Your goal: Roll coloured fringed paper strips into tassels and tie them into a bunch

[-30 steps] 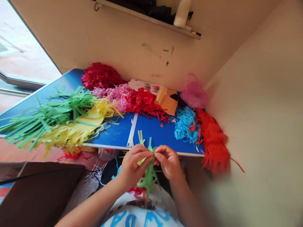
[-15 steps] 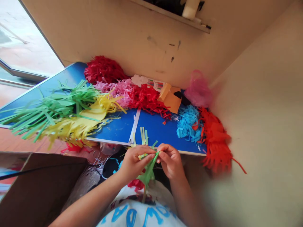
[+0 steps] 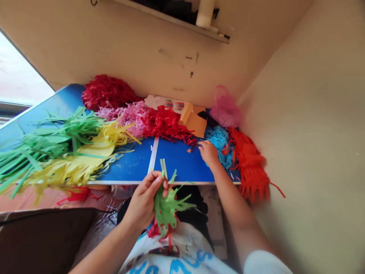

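My left hand [image 3: 149, 194] is closed on a light green fringed paper piece [image 3: 168, 209], which hangs over my lap just in front of the table edge. Out over the blue table [image 3: 182, 163], my right hand [image 3: 208, 153] reaches beside the blue shredded paper [image 3: 218, 137]. Its fingers are bent near a small scrap at the end of the red shredded paper [image 3: 167, 122]; whether they hold anything is too small to make out.
Green strips [image 3: 54, 137] and yellow fringed paper [image 3: 94, 156] cover the table's left side. Pink paper [image 3: 131, 116], an orange card [image 3: 199, 123] and orange-red fringe [image 3: 251, 163] lie farther along. A shelf [image 3: 171, 21] juts from the wall above.
My right hand has let go of the green paper and moved forward over the table. My left hand still holds the paper, now lower and farther left. The view has shifted right.
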Motion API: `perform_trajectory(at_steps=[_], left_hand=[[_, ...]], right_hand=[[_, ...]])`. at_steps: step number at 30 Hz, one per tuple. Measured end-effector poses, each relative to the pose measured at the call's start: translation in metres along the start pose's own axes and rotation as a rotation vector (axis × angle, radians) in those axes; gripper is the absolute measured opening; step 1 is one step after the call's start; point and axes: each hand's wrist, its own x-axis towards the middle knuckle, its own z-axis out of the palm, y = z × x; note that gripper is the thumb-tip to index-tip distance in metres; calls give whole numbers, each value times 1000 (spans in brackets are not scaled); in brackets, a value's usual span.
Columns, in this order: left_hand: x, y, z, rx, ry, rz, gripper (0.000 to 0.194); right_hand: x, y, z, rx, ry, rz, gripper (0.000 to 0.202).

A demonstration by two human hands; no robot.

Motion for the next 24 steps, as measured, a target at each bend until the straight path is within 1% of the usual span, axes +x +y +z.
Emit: perform_trajectory(at_steps=[1, 3, 5, 7, 9, 11, 12, 13, 14, 15, 16, 17, 19, 22, 24], left_hand=[[1, -2, 1, 12, -16, 14, 34], [3, -9, -1, 97, -27, 80, 36], [6, -14, -8, 233, -12, 155, 37], [7, -16, -17, 394, 11, 231, 35], [6, -15, -25, 536, 22, 283, 32], [6, -14, -28, 621, 19, 307, 29], [7, -15, -28, 643, 17, 319, 28], [7, -15, -27, 661, 13, 333, 26], [8, -17, -25, 679, 7, 351, 25], [8, -18, -24, 702, 2, 373, 23], [9, -20, -23, 734, -4, 401, 22], [10, -21, -21, 772, -9, 438, 20], [10, -22, -20, 849, -9, 532, 17], [11, -21, -20, 946, -10, 646, 13], [10, -19, -21, 1014, -30, 673, 11]], right_hand=[[12, 4, 4, -7, -20, -7, 21], [24, 6, 11, -37, -55, -10, 15], [25, 4, 12, -52, -73, 1, 12], [17, -1, 6, -43, -68, 15, 15], [-2, -9, -3, -10, -46, 1, 19], [-32, -23, -10, 204, -60, -51, 18], [-50, -32, -11, 448, -97, -81, 15], [-69, -41, -10, 724, -165, -89, 12], [-88, -51, -7, 956, -232, -72, 10], [-106, -61, -3, 1133, -263, -44, 9], [-121, -69, 2, 1251, -261, -6, 9], [-134, -76, 7, 1325, -240, 38, 10], [-149, -85, 14, 1387, -179, 118, 10], [-155, -88, 18, 1358, -142, 183, 15], [-154, -87, 16, 1299, -124, 185, 17]])
